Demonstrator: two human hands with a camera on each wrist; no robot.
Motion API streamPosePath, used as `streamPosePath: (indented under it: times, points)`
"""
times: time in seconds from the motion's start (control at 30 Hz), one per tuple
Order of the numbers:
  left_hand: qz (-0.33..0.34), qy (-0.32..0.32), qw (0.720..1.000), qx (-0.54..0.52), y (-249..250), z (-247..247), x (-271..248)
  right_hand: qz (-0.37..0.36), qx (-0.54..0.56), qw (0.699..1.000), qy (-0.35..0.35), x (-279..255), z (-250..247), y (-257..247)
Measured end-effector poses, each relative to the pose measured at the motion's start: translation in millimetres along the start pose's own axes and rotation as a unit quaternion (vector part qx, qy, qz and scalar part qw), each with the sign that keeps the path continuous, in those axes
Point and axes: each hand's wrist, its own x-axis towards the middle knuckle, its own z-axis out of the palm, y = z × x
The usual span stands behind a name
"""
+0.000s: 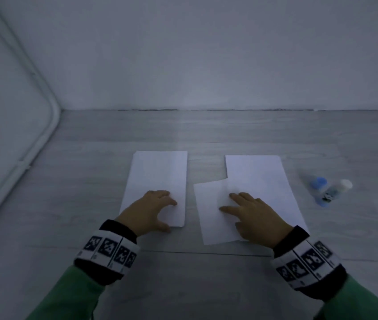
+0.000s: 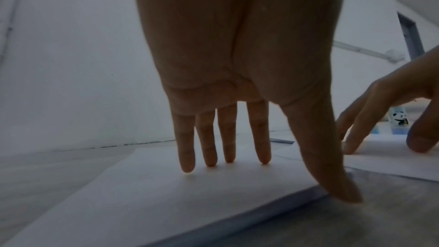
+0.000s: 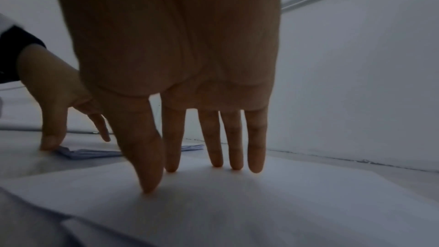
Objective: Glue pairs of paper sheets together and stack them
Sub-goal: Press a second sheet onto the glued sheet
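Note:
Two lots of white paper lie on the grey floor. The left stack of sheets is a narrow pile; my left hand rests on its near end, fingertips straight on the top sheet and the thumb at the near right corner. On the right lies a larger sheet with a smaller sheet askew over its near left part. My right hand presses flat on that smaller sheet, fingers straight. A glue bottle with a blue base lies at the far right, apart from both hands.
A white wall rises behind the papers, and a white pipe runs along the left wall down to the floor. Bare grey floor lies between me and the sheets.

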Motion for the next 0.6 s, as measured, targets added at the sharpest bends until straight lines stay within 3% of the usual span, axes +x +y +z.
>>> streamPosePath:
  times: [0.2, 0.27, 0.4, 0.5, 0.6]
  points:
    - [-0.004, -0.005, 0.999, -0.048, -6.9, -1.1, 2.6, 0.002, 0.014, 1.000, 0.000, 0.1, 0.7, 1.0]
    - [0.000, 0.020, 0.995, -0.094, -8.6, -2.9, 1.5, 0.000, 0.019, 1.000, 0.004, 0.5, 2.5, 2.0]
    - [-0.018, 0.146, 0.981, -0.128, -4.9, -9.9, -4.1, -0.004, 0.020, 1.000, 0.018, 1.7, 5.2, 4.1]
    - [-0.004, 0.275, 0.951, -0.138, 7.3, -25.8, -18.5, 0.005, 0.021, 1.000, 0.017, 0.0, 5.7, 5.3]
    - [0.060, 0.380, 0.915, -0.121, 26.0, -55.8, -39.1, 0.037, 0.079, 0.991, 0.105, -2.6, -0.1, 5.4]
